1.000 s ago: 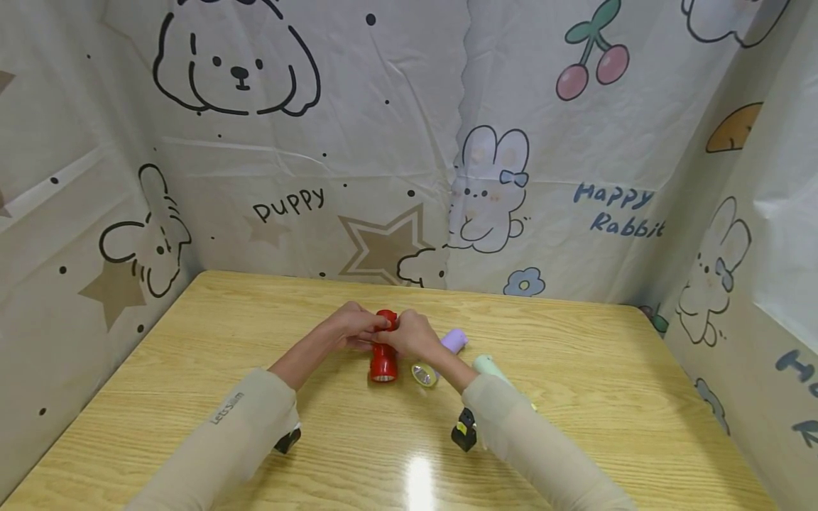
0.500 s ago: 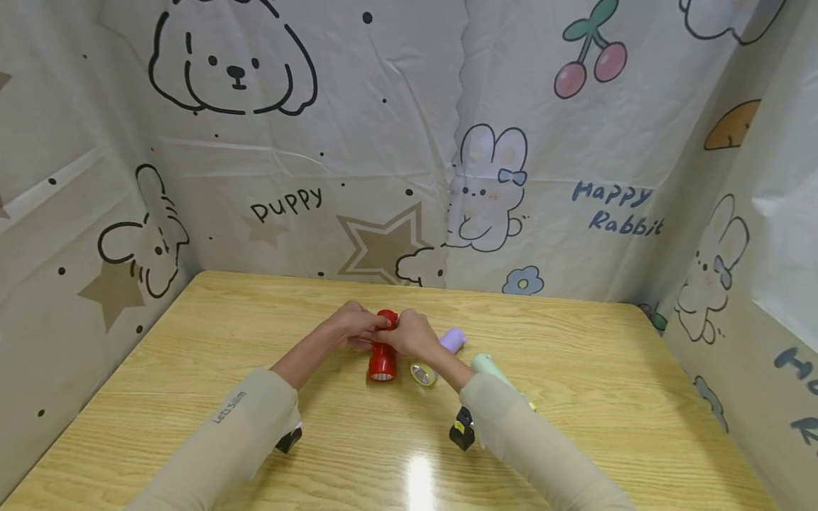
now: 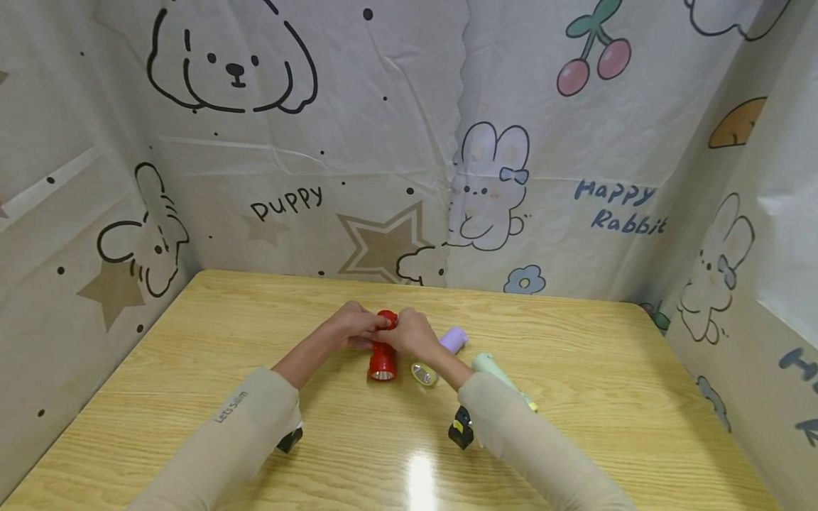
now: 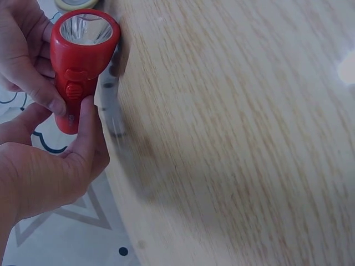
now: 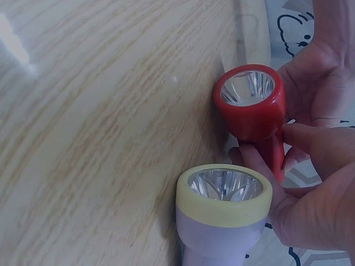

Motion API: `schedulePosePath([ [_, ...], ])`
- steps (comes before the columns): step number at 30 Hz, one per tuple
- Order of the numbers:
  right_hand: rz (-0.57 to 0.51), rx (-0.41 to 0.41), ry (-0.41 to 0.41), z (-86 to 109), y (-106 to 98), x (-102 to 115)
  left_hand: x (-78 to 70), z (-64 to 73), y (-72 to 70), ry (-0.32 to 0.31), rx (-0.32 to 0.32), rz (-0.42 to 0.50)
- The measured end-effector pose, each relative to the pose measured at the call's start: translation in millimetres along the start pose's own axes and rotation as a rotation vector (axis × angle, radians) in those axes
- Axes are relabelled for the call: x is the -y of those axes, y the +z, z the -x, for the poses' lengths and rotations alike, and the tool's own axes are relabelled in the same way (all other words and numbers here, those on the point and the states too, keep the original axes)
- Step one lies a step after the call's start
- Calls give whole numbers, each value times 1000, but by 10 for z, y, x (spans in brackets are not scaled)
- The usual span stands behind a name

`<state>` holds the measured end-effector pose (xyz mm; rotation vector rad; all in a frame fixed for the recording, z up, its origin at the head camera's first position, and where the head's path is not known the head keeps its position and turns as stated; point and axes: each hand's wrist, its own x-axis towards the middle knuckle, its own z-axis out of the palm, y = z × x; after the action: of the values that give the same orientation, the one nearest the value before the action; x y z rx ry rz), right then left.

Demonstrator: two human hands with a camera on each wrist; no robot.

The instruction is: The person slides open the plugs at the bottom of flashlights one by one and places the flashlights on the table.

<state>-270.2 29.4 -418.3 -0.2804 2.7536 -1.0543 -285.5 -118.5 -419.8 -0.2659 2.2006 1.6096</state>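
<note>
A red flashlight (image 3: 383, 363) lies on the table with its reflector end toward me. My left hand (image 3: 358, 328) grips its rear part from the left, the thumb over the body. From the right, my right hand (image 3: 414, 335) holds the same handle, its thumb along the side in the right wrist view. In the left wrist view a ribbed slide switch (image 4: 74, 90) shows on the flashlight, just ahead of the fingertips. Beside my right hand lies a purple flashlight (image 5: 219, 244) with a yellow rim, apart from the red one.
A mint-green flashlight (image 3: 491, 366) with a yellow end lies farther right, partly behind my right sleeve (image 3: 511, 426). Black wrist-camera parts (image 3: 461, 429) hang under the sleeves. A printed cloth (image 3: 287, 142) encloses the wooden table (image 3: 358, 454) behind and at the sides.
Both hands stay on the red flashlight in nearly the same place. Only a slight shift of the head view is visible.
</note>
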Motion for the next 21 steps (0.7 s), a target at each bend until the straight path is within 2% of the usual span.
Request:
schedulePosePath([
  [21,34,2,40,-37,21,-5,41,-35,17,8,-4,-13],
])
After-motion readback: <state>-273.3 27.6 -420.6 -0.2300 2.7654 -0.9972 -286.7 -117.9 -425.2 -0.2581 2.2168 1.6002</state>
